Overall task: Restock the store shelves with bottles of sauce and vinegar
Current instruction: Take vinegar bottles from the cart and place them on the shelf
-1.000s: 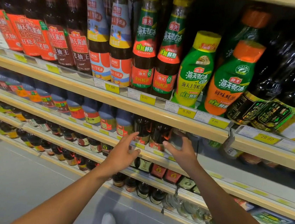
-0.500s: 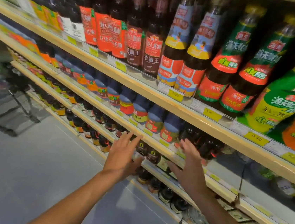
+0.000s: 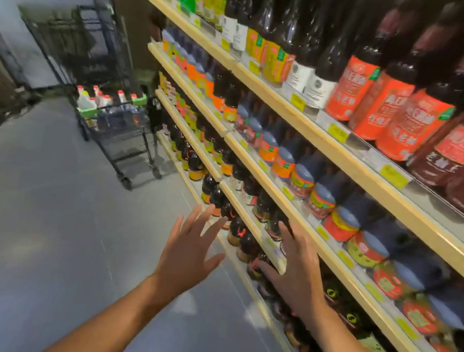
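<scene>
— Holding anything?
— No. My left hand [image 3: 187,253] and right hand [image 3: 299,273] are spread, empty, beside the shelves [image 3: 351,157].
— The bottles [image 3: 284,161]?
— Ranked on the shelves to my right; more stand in the cart [image 3: 121,122] ahead, well apart.

We cannot read the words on the red-label bottles [image 3: 383,106]; they are too blurry. The top edge cuts off their caps. Our right hand [image 3: 300,273] hides some small dark bottles [image 3: 243,241]. The bottles in the far cart [image 3: 121,122] are too small to tell.
</scene>
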### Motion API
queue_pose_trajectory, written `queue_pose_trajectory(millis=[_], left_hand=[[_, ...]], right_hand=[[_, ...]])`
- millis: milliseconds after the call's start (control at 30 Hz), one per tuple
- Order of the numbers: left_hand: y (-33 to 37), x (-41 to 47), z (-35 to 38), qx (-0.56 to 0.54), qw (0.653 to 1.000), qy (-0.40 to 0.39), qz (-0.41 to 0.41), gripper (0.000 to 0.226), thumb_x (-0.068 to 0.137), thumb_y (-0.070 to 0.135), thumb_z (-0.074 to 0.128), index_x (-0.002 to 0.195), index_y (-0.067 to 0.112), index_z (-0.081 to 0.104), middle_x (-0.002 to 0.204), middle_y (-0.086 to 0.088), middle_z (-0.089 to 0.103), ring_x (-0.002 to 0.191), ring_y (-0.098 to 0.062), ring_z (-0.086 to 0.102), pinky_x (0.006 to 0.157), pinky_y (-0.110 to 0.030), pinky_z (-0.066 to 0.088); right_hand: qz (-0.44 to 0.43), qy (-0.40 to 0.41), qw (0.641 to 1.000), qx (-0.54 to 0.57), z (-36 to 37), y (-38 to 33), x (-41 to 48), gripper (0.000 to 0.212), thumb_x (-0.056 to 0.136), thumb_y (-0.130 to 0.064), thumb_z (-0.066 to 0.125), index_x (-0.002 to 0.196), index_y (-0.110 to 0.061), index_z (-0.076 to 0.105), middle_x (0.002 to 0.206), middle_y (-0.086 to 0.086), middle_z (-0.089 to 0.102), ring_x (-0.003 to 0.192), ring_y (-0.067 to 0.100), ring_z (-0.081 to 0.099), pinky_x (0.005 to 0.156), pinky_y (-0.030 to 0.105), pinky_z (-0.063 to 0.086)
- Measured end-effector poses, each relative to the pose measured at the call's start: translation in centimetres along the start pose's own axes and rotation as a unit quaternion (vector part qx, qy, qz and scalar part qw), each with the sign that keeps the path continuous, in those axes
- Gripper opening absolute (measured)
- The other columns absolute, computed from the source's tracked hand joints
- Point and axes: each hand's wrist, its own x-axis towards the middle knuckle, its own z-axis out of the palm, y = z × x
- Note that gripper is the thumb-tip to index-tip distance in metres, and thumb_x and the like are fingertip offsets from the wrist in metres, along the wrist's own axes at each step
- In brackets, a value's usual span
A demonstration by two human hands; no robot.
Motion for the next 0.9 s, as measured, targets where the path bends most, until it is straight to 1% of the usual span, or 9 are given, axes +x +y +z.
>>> queue_pose_trajectory(millis=[100,200,267,367,433,500,633,800,900], left_hand=[[-4.5,0.6,-0.9,-0.005,0.999,0.004,-0.046,0.079,0.087,0.057,0.07,0.156,0.027,0.044,0.164,-0.008,0.038,0.151,-0.035,0.036,0.117,-0.058,0.038],[-8.6,2.0,-0.8,0.0,0.996,0.015,-0.082,0.08,0.087,0.056,0.071,0.156,0.027,0.044,0.167,-0.008,0.033,0.152,-0.035,0.034,0.117,-0.058,0.037],[-11.1,3.1,-0.4,0.004,0.994,0.024,-0.104,0.079,0.09,0.058,0.068,0.157,0.028,0.042,0.168,-0.007,0.029,0.154,-0.034,0.031,0.119,-0.057,0.035],[-14.7,5.4,0.1,0.05,0.99,0.025,-0.13,0.077,0.093,0.065,0.056,0.159,0.032,0.036,0.169,-0.005,0.027,0.156,-0.03,0.026,0.123,-0.053,0.024],[-17.5,7.3,0.5,0.025,0.989,0.033,-0.145,0.078,0.093,0.064,0.058,0.16,0.033,0.035,0.17,-0.004,0.024,0.158,-0.029,0.022,0.123,-0.054,0.025],[-20.4,9.7,0.8,-0.003,0.986,0.037,-0.165,0.078,0.094,0.063,0.058,0.16,0.034,0.03,0.171,-0.002,0.018,0.159,-0.029,0.016,0.124,-0.055,0.022],[-25.7,14.4,0.4,0.001,0.977,0.034,-0.209,0.075,0.095,0.061,0.053,0.16,0.033,0.027,0.172,-0.002,0.016,0.159,-0.029,0.011,0.125,-0.056,0.018],[-31.9,19.3,-0.6,0.013,0.961,0.052,-0.272,0.076,0.097,0.06,0.053,0.163,0.035,0.024,0.174,0.002,0.005,0.159,-0.019,-0.006,0.127,-0.048,0.003],[-35.6,21.9,-1.4,0.017,0.953,0.059,-0.298,0.078,0.097,0.058,0.055,0.163,0.035,0.021,0.173,0.001,0.008,0.16,-0.022,-0.003,0.127,-0.049,0.005]], right_hand=[[-0.034,-0.022,0.999,-0.005,2.8,-3.3,4.8,0.096,0.077,-0.059,0.08,0.155,-0.018,0.042,0.158,0.002,0.036,0.144,0.026,0.041,0.112,0.051,0.043],[-0.065,-0.032,0.996,-0.05,5.3,-6.0,9.6,0.095,0.079,-0.071,0.066,0.153,-0.017,0.044,0.158,0.003,0.039,0.143,0.026,0.042,0.114,0.046,0.043],[-0.085,-0.038,0.993,-0.066,7.1,-7.4,12.6,0.094,0.082,-0.074,0.062,0.155,-0.018,0.04,0.161,0.004,0.038,0.145,0.026,0.04,0.117,0.045,0.039],[-0.12,-0.036,0.992,-0.027,10.2,-8.8,17.4,0.086,0.087,-0.064,0.065,0.156,-0.018,0.04,0.164,0.006,0.034,0.149,0.029,0.035,0.121,0.049,0.03],[-0.133,-0.044,0.99,-0.008,12.3,-9.6,20.9,0.086,0.087,-0.058,0.071,0.156,-0.02,0.039,0.165,0.005,0.031,0.151,0.029,0.032,0.122,0.051,0.025],[-0.145,-0.047,0.988,-0.004,14.5,-10.4,24.7,0.089,0.084,-0.057,0.074,0.157,-0.021,0.036,0.165,0.005,0.03,0.152,0.029,0.03,0.123,0.054,0.026],[-0.162,-0.075,0.984,0.011,18.3,-11.8,32.8,0.091,0.085,-0.056,0.075,0.159,-0.022,0.033,0.167,0.005,0.026,0.153,0.029,0.026,0.122,0.055,0.026],[-0.215,-0.106,0.971,0.012,22.8,-14.5,41.9,0.086,0.089,-0.057,0.069,0.159,-0.022,0.032,0.167,0.005,0.025,0.154,0.027,0.024,0.123,0.051,0.025],[-0.233,-0.116,0.966,0.011,25.3,-16.7,46.8,0.086,0.087,-0.054,0.073,0.157,-0.02,0.037,0.165,0.007,0.031,0.152,0.029,0.031,0.122,0.053,0.024]])
